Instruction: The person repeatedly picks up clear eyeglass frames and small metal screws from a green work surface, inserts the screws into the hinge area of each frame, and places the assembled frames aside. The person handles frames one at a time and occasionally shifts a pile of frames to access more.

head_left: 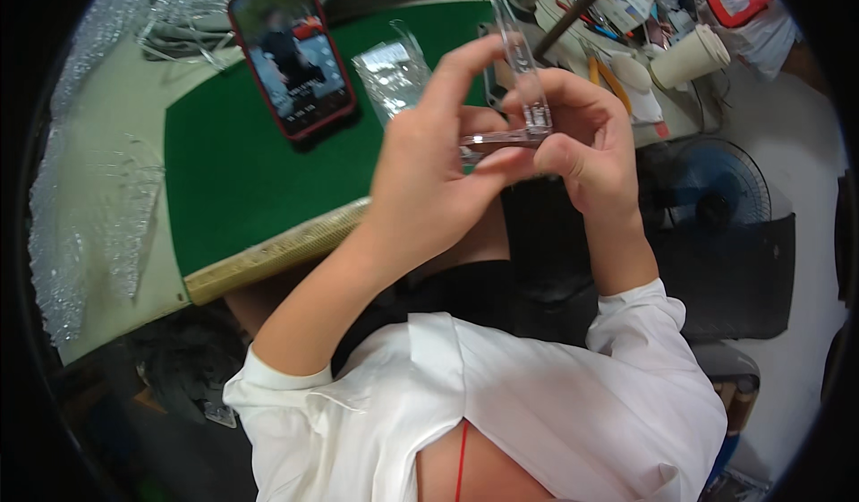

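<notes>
In front of me I hold up a clear plastic frame (535, 99) with rounded corners, like the rim of a transparent phone case. My left hand (416, 175) is closed on its lower edge, the index finger reaching up toward the long side. At the bottom right corner, my right hand (598, 140) pinches it with the thumb in front and the fingers behind. Fingers cover part of the lower edge. Just beyond my left hand, a crinkled clear plastic bag (390, 77) lies on the green mat (242, 175).
A phone in a red case (293, 59) with its screen lit is at the back left. Bubble wrap (67, 171) lines the table's left side. To the right are orange-handled pliers (613, 86), a pale cup (689, 57) on its side and a fan (716, 189).
</notes>
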### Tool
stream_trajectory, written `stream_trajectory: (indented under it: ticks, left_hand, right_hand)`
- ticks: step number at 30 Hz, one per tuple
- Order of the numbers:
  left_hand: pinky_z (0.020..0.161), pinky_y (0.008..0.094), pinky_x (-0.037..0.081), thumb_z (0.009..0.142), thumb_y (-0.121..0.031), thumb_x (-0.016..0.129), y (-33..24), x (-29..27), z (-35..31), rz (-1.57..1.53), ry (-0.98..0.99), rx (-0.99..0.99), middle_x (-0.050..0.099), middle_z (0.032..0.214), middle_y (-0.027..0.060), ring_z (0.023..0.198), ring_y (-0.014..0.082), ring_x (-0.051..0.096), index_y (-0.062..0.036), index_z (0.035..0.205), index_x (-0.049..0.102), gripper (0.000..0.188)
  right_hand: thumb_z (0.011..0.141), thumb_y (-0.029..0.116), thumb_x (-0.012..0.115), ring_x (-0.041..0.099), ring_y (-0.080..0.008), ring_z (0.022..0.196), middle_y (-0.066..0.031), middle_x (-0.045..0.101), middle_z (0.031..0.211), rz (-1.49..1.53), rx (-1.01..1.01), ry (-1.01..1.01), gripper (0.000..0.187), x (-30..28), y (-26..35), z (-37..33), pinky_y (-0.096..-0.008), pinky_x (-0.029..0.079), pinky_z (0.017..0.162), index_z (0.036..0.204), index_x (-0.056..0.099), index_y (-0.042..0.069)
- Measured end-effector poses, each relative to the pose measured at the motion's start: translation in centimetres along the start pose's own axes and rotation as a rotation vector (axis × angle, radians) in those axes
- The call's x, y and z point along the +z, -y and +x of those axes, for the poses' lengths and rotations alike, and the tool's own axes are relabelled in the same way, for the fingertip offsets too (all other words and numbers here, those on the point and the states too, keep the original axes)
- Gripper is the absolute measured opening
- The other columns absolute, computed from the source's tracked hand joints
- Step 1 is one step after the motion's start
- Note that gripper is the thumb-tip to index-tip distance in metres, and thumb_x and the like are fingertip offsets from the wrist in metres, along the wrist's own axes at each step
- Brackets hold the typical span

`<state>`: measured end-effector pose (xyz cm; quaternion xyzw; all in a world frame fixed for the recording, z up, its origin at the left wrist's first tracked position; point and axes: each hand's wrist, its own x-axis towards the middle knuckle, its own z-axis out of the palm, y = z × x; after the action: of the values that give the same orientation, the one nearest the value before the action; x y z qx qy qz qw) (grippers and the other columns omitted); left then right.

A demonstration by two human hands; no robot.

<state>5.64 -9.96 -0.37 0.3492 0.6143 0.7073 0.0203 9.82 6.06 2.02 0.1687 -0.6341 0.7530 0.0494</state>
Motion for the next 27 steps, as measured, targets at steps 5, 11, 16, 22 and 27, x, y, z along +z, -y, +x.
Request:
stream_trajectory:
  ticks: [5,11,16,22,27]
  left_hand:
    - [0.063,0.0282,0.052,0.079,-0.003,0.068,2.7,2.1,2.8,0.012,-0.019,0.098,0.069,0.078,0.0128,0.074,0.024,0.07,-0.0048,0.115,0.052,0.04]
    - [0.063,0.0279,0.052,0.082,0.007,0.057,5.0,4.9,6.4,-0.021,-0.045,0.201,0.068,0.08,0.0128,0.075,0.0214,0.07,0.0009,0.093,0.057,0.013]
    - [0.064,0.0266,0.053,0.082,0.009,0.054,6.5,6.9,9.4,-0.024,-0.106,0.208,0.069,0.077,0.0121,0.076,0.0174,0.07,0.0013,0.094,0.057,0.015]
    - [0.072,0.0272,0.053,0.09,0.001,0.056,6.2,8.0,10.8,-0.083,-0.079,0.116,0.065,0.086,0.0095,0.081,0.0159,0.066,0.0039,0.098,0.055,0.009]
    - [0.073,0.027,0.052,0.091,-0.002,0.057,6.3,8.5,11.5,-0.099,-0.076,0.08,0.065,0.085,0.0103,0.077,0.0148,0.064,0.0036,0.099,0.055,0.01]
  right_hand:
    - [0.08,0.008,0.069,0.064,-0.0135,0.085,-0.0081,0.067,0.097,-0.117,-0.096,-0.108,0.028,-3.1,1.2,1.3,-0.0261,0.051,0.08,0.105,0.063,-0.004]
    - [0.085,0.023,0.067,0.056,-0.0058,0.082,-0.0023,0.067,0.095,-0.242,-0.126,-0.129,0.031,-8.7,1.8,3.7,-0.0198,0.042,0.075,0.105,0.065,0.0]
    - [0.091,0.032,0.061,0.051,-0.005,0.076,0.0027,0.06,0.08,-0.317,-0.201,-0.403,0.031,-11.5,1.5,4.0,-0.0194,0.035,0.065,0.1,0.066,0.003]
    - [0.093,0.025,0.058,0.051,-0.0096,0.076,-0.0009,0.06,0.079,-0.31,-0.19,-0.457,0.027,-12.8,2.9,2.8,-0.0238,0.041,0.074,0.094,0.065,-0.001]
    - [0.093,0.029,0.057,0.052,-0.0065,0.075,0.0008,0.063,0.086,-0.469,-0.313,-0.661,0.026,-13.3,4.7,3.4,-0.0205,0.039,0.067,0.098,0.066,0.005]
